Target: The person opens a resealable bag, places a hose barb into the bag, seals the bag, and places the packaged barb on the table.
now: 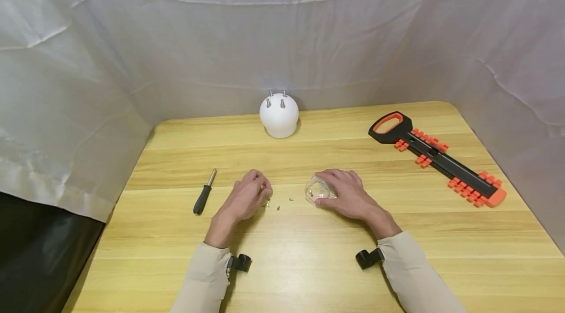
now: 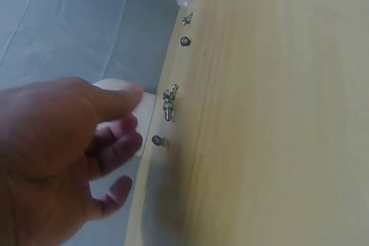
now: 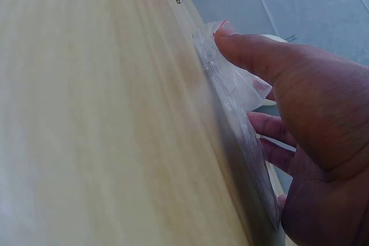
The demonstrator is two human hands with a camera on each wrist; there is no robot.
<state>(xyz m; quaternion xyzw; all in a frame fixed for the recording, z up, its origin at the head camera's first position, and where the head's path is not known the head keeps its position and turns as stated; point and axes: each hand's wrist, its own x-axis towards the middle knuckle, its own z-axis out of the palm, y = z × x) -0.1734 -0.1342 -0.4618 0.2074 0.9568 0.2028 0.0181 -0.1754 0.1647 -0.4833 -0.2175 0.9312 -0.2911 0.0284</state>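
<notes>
a: state of the hands?

b: on my feeds, the right hand pinches a clear plastic bag between thumb and fingers. the left hand has its fingers loosely bent, thumb apart from those i can see; nothing seen held.

a: and the loose hardware?

b: a clump of metal fittings lies on the table, just beside the left fingertips. single pieces are scattered rightward from there, between the hands.

a: long axes?

b: singles too small for me to tell. the scatter as a whole runs roughly sideways, from the left hand toward the bag.

a: nearer hand?

b: left, clearly. my judgement: any pick turns on that, with the bag across the gap.
</notes>
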